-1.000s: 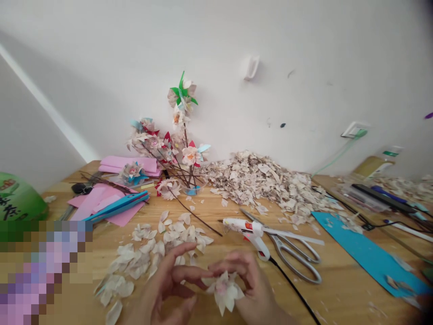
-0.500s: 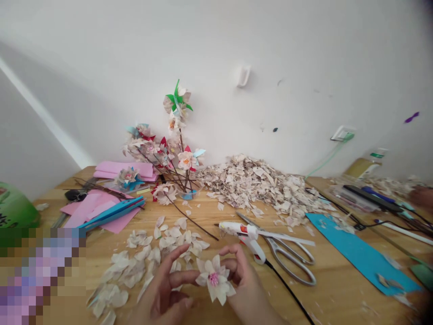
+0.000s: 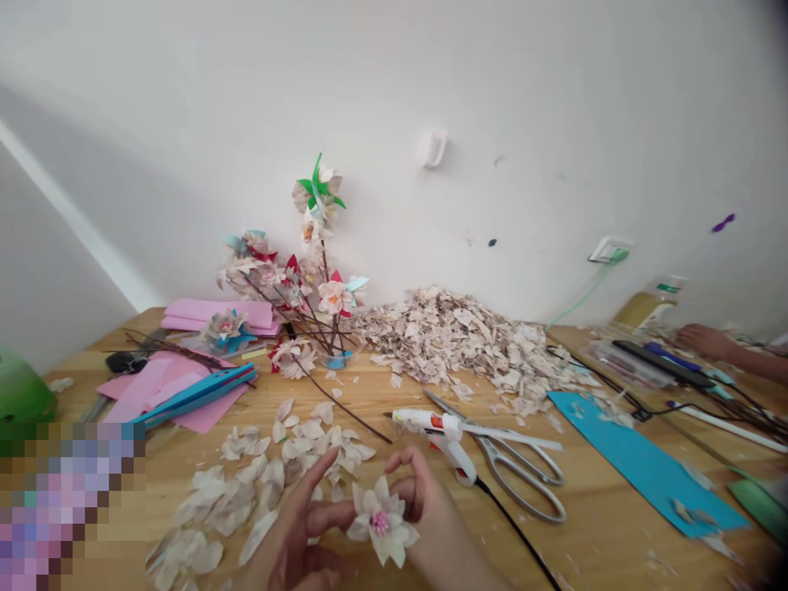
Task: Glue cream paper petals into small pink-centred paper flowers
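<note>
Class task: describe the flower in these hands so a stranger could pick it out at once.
On the wooden table, find the left hand and right hand. Between them is a white paper flower with pointed petals and a pink centre, the only flower held, beside the loose petals.

A glue gun (image 3: 428, 423) lies on scissors (image 3: 520, 468), right of loose petals (image 3: 246, 484), before the heaped paper scraps (image 3: 455, 341).

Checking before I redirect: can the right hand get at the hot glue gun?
Probably yes: the right hand lies just below the hot glue gun with nothing between, but holds the paper flower.
</note>
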`<state>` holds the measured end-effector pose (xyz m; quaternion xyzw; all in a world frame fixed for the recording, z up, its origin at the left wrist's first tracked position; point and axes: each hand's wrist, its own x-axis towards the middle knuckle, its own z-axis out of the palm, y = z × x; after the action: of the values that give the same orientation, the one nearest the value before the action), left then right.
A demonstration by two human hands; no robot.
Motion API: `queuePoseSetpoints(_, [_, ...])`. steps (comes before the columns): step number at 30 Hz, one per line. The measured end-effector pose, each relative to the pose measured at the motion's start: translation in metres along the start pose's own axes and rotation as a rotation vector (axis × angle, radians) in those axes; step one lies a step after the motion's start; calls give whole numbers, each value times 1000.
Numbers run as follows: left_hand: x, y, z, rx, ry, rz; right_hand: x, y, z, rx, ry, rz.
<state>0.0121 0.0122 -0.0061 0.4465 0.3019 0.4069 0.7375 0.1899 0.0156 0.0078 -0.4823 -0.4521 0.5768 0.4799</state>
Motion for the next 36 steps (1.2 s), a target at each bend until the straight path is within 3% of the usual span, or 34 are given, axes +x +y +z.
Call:
queuePoseSetpoints(9, [2,-11,-8,-82,-51,36,5,4,-2,5,8,18])
queuePoseSetpoints(16, [7,-15,-6,-140,-4,34,6,2,1,36,23,29])
queuePoseSetpoints(21, [14,-9,-4,-142,3,-88,6,-7,0,150,-2,106])
queuePoseSetpoints(25, [16,3,0,-60,202,14,4,-12,-3,367,-15,196])
queuePoseSetpoints(29, [14,15,13,48,388,27,2,-14,-2,434,-68,260])
queuePoseSetpoints(36, [6,17,31,-17,322,-13,5,-4,5,234,13,125])
